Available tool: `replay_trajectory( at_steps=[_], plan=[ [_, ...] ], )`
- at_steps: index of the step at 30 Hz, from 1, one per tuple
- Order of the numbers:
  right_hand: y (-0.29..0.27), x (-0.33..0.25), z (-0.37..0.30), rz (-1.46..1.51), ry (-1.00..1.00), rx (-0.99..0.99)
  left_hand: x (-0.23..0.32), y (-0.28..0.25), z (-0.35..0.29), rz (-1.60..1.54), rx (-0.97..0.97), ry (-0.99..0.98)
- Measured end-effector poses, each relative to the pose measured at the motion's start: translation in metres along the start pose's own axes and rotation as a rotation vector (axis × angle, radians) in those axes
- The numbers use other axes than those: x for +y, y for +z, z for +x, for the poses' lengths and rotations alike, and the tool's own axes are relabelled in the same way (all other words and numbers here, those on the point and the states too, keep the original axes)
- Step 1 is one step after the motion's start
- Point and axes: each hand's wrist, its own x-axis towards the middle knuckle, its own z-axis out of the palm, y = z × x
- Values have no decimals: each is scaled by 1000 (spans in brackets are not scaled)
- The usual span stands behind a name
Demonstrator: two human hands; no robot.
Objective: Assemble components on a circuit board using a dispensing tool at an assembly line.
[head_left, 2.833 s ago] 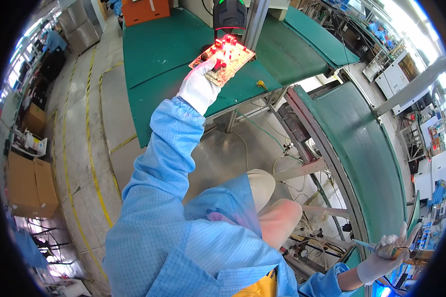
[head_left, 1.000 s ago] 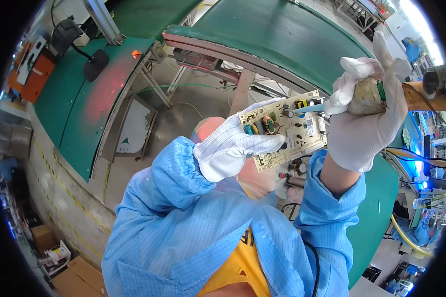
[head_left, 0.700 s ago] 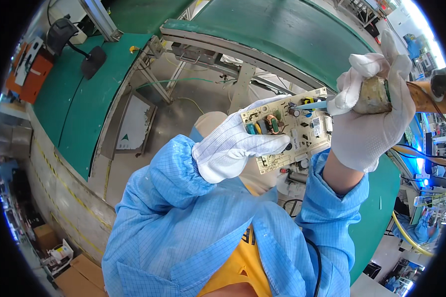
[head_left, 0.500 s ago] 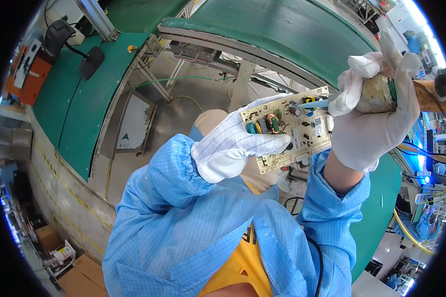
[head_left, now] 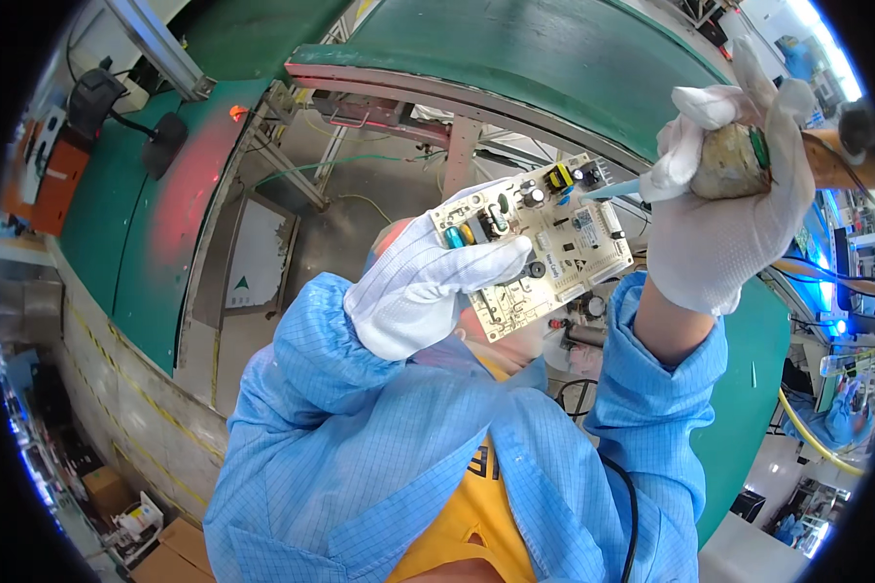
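Note:
My left hand, in a white glove, grips a cream printed circuit board by its left side, thumb across the top face. The board is tilted and carries capacitors, coils, a yellow transformer and a row of connectors. My right hand, also gloved, is closed round a dispensing tool with a stained, wrapped body and a pale blue tapered nozzle. That nozzle points left, its tip over the board's upper right part near the yellow transformer; whether it touches cannot be told.
A green-topped bench with a metal edge runs across the far side. Another green table stands left, holding a black stand and an orange box. A green surface lies to the right, and a cardboard box at lower left.
The circuit board and my left hand have shifted slightly left, and the board's face is turned differently. My right hand has moved slightly with the tool. A red glow now shows on the left table.

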Motion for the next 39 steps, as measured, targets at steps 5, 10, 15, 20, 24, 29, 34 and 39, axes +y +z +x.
replay_trajectory(
  at_steps=[5,10,15,20,24,29,34,39],
  plan=[
    [2,0,1,-302,25,51,6,5,-2,-7,8,-62],
    [-20,29,-6,-620,-318,44,10,12,-9,-57,12,-83],
    [-25,37,-5,-692,-495,26,10,10,-11,-76,16,-90],
    [-4,12,5,104,-75,-2,8,6,-10,-156,4,-99],
    [0,6,7,149,9,14,7,2,-9,-144,6,-73],
    [-2,6,4,-138,-6,64,15,5,-15,-162,80,-87],
    [-7,7,2,-371,-21,106,22,9,-19,-229,23,-99],
    [-17,11,2,60,11,21,3,-19,-18,1065,-150,768]
  ],
)
